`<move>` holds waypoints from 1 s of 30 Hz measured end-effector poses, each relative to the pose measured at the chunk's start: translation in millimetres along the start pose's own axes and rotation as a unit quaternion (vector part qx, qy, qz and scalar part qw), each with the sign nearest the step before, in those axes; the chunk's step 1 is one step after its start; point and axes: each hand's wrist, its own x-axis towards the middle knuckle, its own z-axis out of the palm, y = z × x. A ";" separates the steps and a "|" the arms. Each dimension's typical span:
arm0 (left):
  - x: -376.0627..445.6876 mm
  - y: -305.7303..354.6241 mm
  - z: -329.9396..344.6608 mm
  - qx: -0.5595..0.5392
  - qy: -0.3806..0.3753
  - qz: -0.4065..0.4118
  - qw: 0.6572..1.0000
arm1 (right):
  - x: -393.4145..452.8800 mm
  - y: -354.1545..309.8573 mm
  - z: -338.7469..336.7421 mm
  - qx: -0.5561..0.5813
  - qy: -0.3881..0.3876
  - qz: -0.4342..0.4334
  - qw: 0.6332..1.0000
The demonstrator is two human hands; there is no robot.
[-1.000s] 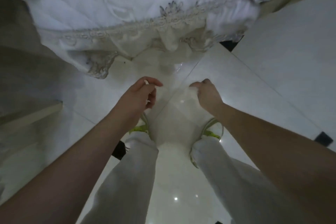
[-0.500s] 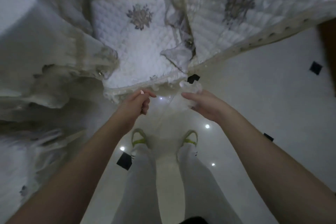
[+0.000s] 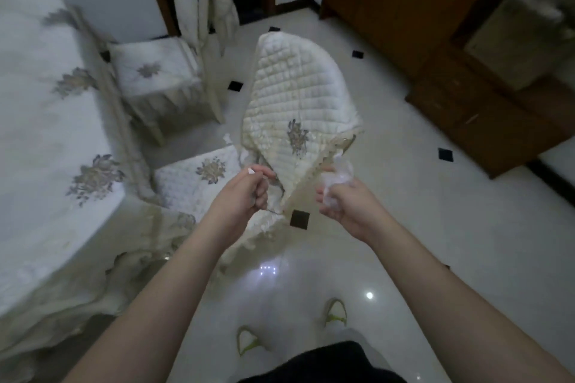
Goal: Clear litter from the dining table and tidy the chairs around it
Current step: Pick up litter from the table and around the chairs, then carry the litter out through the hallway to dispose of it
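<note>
Two grips are carrying litter beside the counter while one chair waits in front of them.

Just left of both grips, the cloth-covered counter (image 3: 46,134) is lying; directly ahead of them, the chair (image 3: 292,109) with its quilted cover is angling away from it. The right hand (image 3: 345,202) is curling its grip round a crumpled clear wrapper (image 3: 337,177); the left hand (image 3: 242,196) is pinching a small white scrap (image 3: 250,170) at its fingertips. Probably best: binning both pieces first, then taking the chair back in emptied grips and squaring it to the counter.
</note>
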 end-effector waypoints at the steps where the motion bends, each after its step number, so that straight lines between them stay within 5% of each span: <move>1: 0.7 7.7 9.2 0.008 -0.007 0.001 1.000 | -5.8 -8.5 -7.0 0.002 0.005 -0.014 1.000; 9: 15.2 56.2 94.5 -0.050 -0.118 0.055 0.990 | -40.1 -72.6 -96.6 0.115 -0.030 -0.080 0.990; 15: 43.4 60.0 192.5 -0.039 -0.130 0.044 0.990 | -55.2 -101.6 -181.7 0.197 -0.020 -0.062 0.978; 20: 64.2 47.1 269.6 -0.055 -0.136 0.019 0.989 | -45.6 -119.3 -246.7 0.190 0.090 -0.074 0.975; 30: 116.2 54.2 326.8 -0.081 -0.121 -0.024 0.989 | -12.0 -163.2 -297.9 0.135 0.038 -0.097 0.985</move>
